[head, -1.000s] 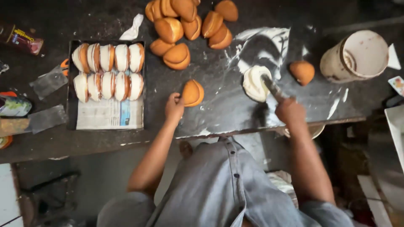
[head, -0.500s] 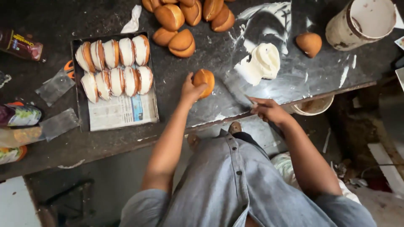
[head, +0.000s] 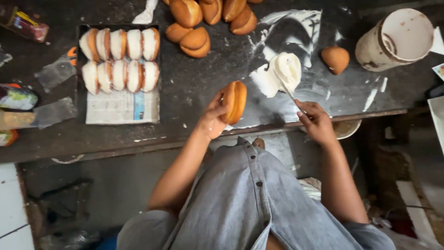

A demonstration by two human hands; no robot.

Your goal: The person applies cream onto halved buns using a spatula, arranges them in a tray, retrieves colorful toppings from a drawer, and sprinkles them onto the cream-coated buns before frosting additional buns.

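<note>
Eight filled buns (head: pixel 119 60) packed in two rows on paper-lined tray (head: pixel 121 107), at 9 o'clock from hands. Unfilled pile (head: pixel 203 21) at 12, lone bun (head: pixel 335 59) at 2: judged roughly half done. White cream mound (head: pixel 283 71) on dark worktop (head: pixel 194 88). Left hand (head: pixel 213 115) clasps split bun (head: pixel 235 102), held on edge, raised. Right hand (head: pixel 315 121) closed on knife (head: pixel 287 89), blade dipping into cream.

we've got a glossy golden bun (head: pixel 234 102) | thick, smooth white cream (head: pixel 287 69) smeared on our matt dark worktop (head: pixel 199 88) | tray (head: pixel 81 69) lined with printed newspaper (head: pixel 121 106) | cream-crusted plastic-looking tub (head: pixel 397 39) | soft grey cloth shirt (head: pixel 249 203)
</note>
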